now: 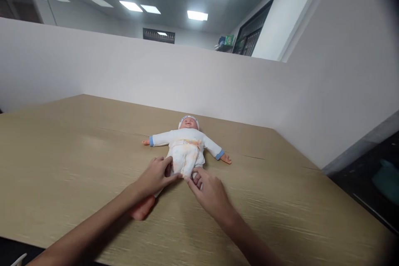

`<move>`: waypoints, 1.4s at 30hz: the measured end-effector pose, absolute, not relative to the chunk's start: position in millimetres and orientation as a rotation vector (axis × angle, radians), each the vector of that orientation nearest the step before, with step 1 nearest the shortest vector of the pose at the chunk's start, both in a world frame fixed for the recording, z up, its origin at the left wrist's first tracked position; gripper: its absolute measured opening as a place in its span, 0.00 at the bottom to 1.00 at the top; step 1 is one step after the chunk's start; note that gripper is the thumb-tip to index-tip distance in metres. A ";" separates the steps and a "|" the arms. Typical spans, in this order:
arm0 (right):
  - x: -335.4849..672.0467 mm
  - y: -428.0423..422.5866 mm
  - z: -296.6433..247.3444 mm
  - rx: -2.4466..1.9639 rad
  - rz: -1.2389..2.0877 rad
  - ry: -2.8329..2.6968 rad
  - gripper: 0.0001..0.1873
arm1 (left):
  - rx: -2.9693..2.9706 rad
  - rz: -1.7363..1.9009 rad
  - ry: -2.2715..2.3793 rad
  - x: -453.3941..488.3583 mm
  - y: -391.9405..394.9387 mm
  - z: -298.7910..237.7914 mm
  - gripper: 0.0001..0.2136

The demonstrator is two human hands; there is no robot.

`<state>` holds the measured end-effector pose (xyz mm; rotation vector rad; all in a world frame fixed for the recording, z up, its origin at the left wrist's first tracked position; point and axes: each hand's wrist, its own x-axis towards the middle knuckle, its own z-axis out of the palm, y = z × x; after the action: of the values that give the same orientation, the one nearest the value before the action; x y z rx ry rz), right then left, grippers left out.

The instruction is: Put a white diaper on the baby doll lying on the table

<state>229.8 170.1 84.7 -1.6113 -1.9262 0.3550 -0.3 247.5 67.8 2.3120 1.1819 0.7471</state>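
Observation:
A baby doll (pixel 186 141) in a white suit with blue cuffs and a white cap lies on its back on the wooden table (pixel 77 153), arms spread wide. A white diaper (pixel 186 158) covers its hips. My left hand (pixel 155 176) pinches the lower left edge of the diaper, fingers closed. My right hand (pixel 208 191) pinches the diaper's lower right edge beside the doll's leg. One bare doll foot (pixel 141 210) pokes out under my left wrist.
A white partition wall (pixel 124 75) runs behind the table and turns along its right side. To the right, past the table edge, lies a dark surface (pixel 370 174). Ceiling lights and a dark doorway show above the partition.

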 end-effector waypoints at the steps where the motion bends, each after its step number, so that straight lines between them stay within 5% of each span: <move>1: 225.2 170.5 81.7 -1.632 0.282 -1.934 0.09 | 2.312 0.739 1.185 1.2 248.5 66.6 0.22; 17: 215.0 171.5 73.2 -1.603 0.280 -1.978 0.06 | 2.249 0.846 0.869 -0.5 248.4 74.1 0.11; 34: 229.8 175.0 72.7 -1.735 0.479 -1.457 0.25 | 1.719 0.978 0.948 -2.4 254.2 47.3 0.23; 42: 229.2 170.4 87.8 -1.731 0.551 -1.490 0.16 | 1.513 0.930 0.989 -3.3 245.4 59.6 0.21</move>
<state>229.2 170.4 87.8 -1.7314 -1.4898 0.5506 -3.3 245.4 59.6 1.5130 0.9887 0.9295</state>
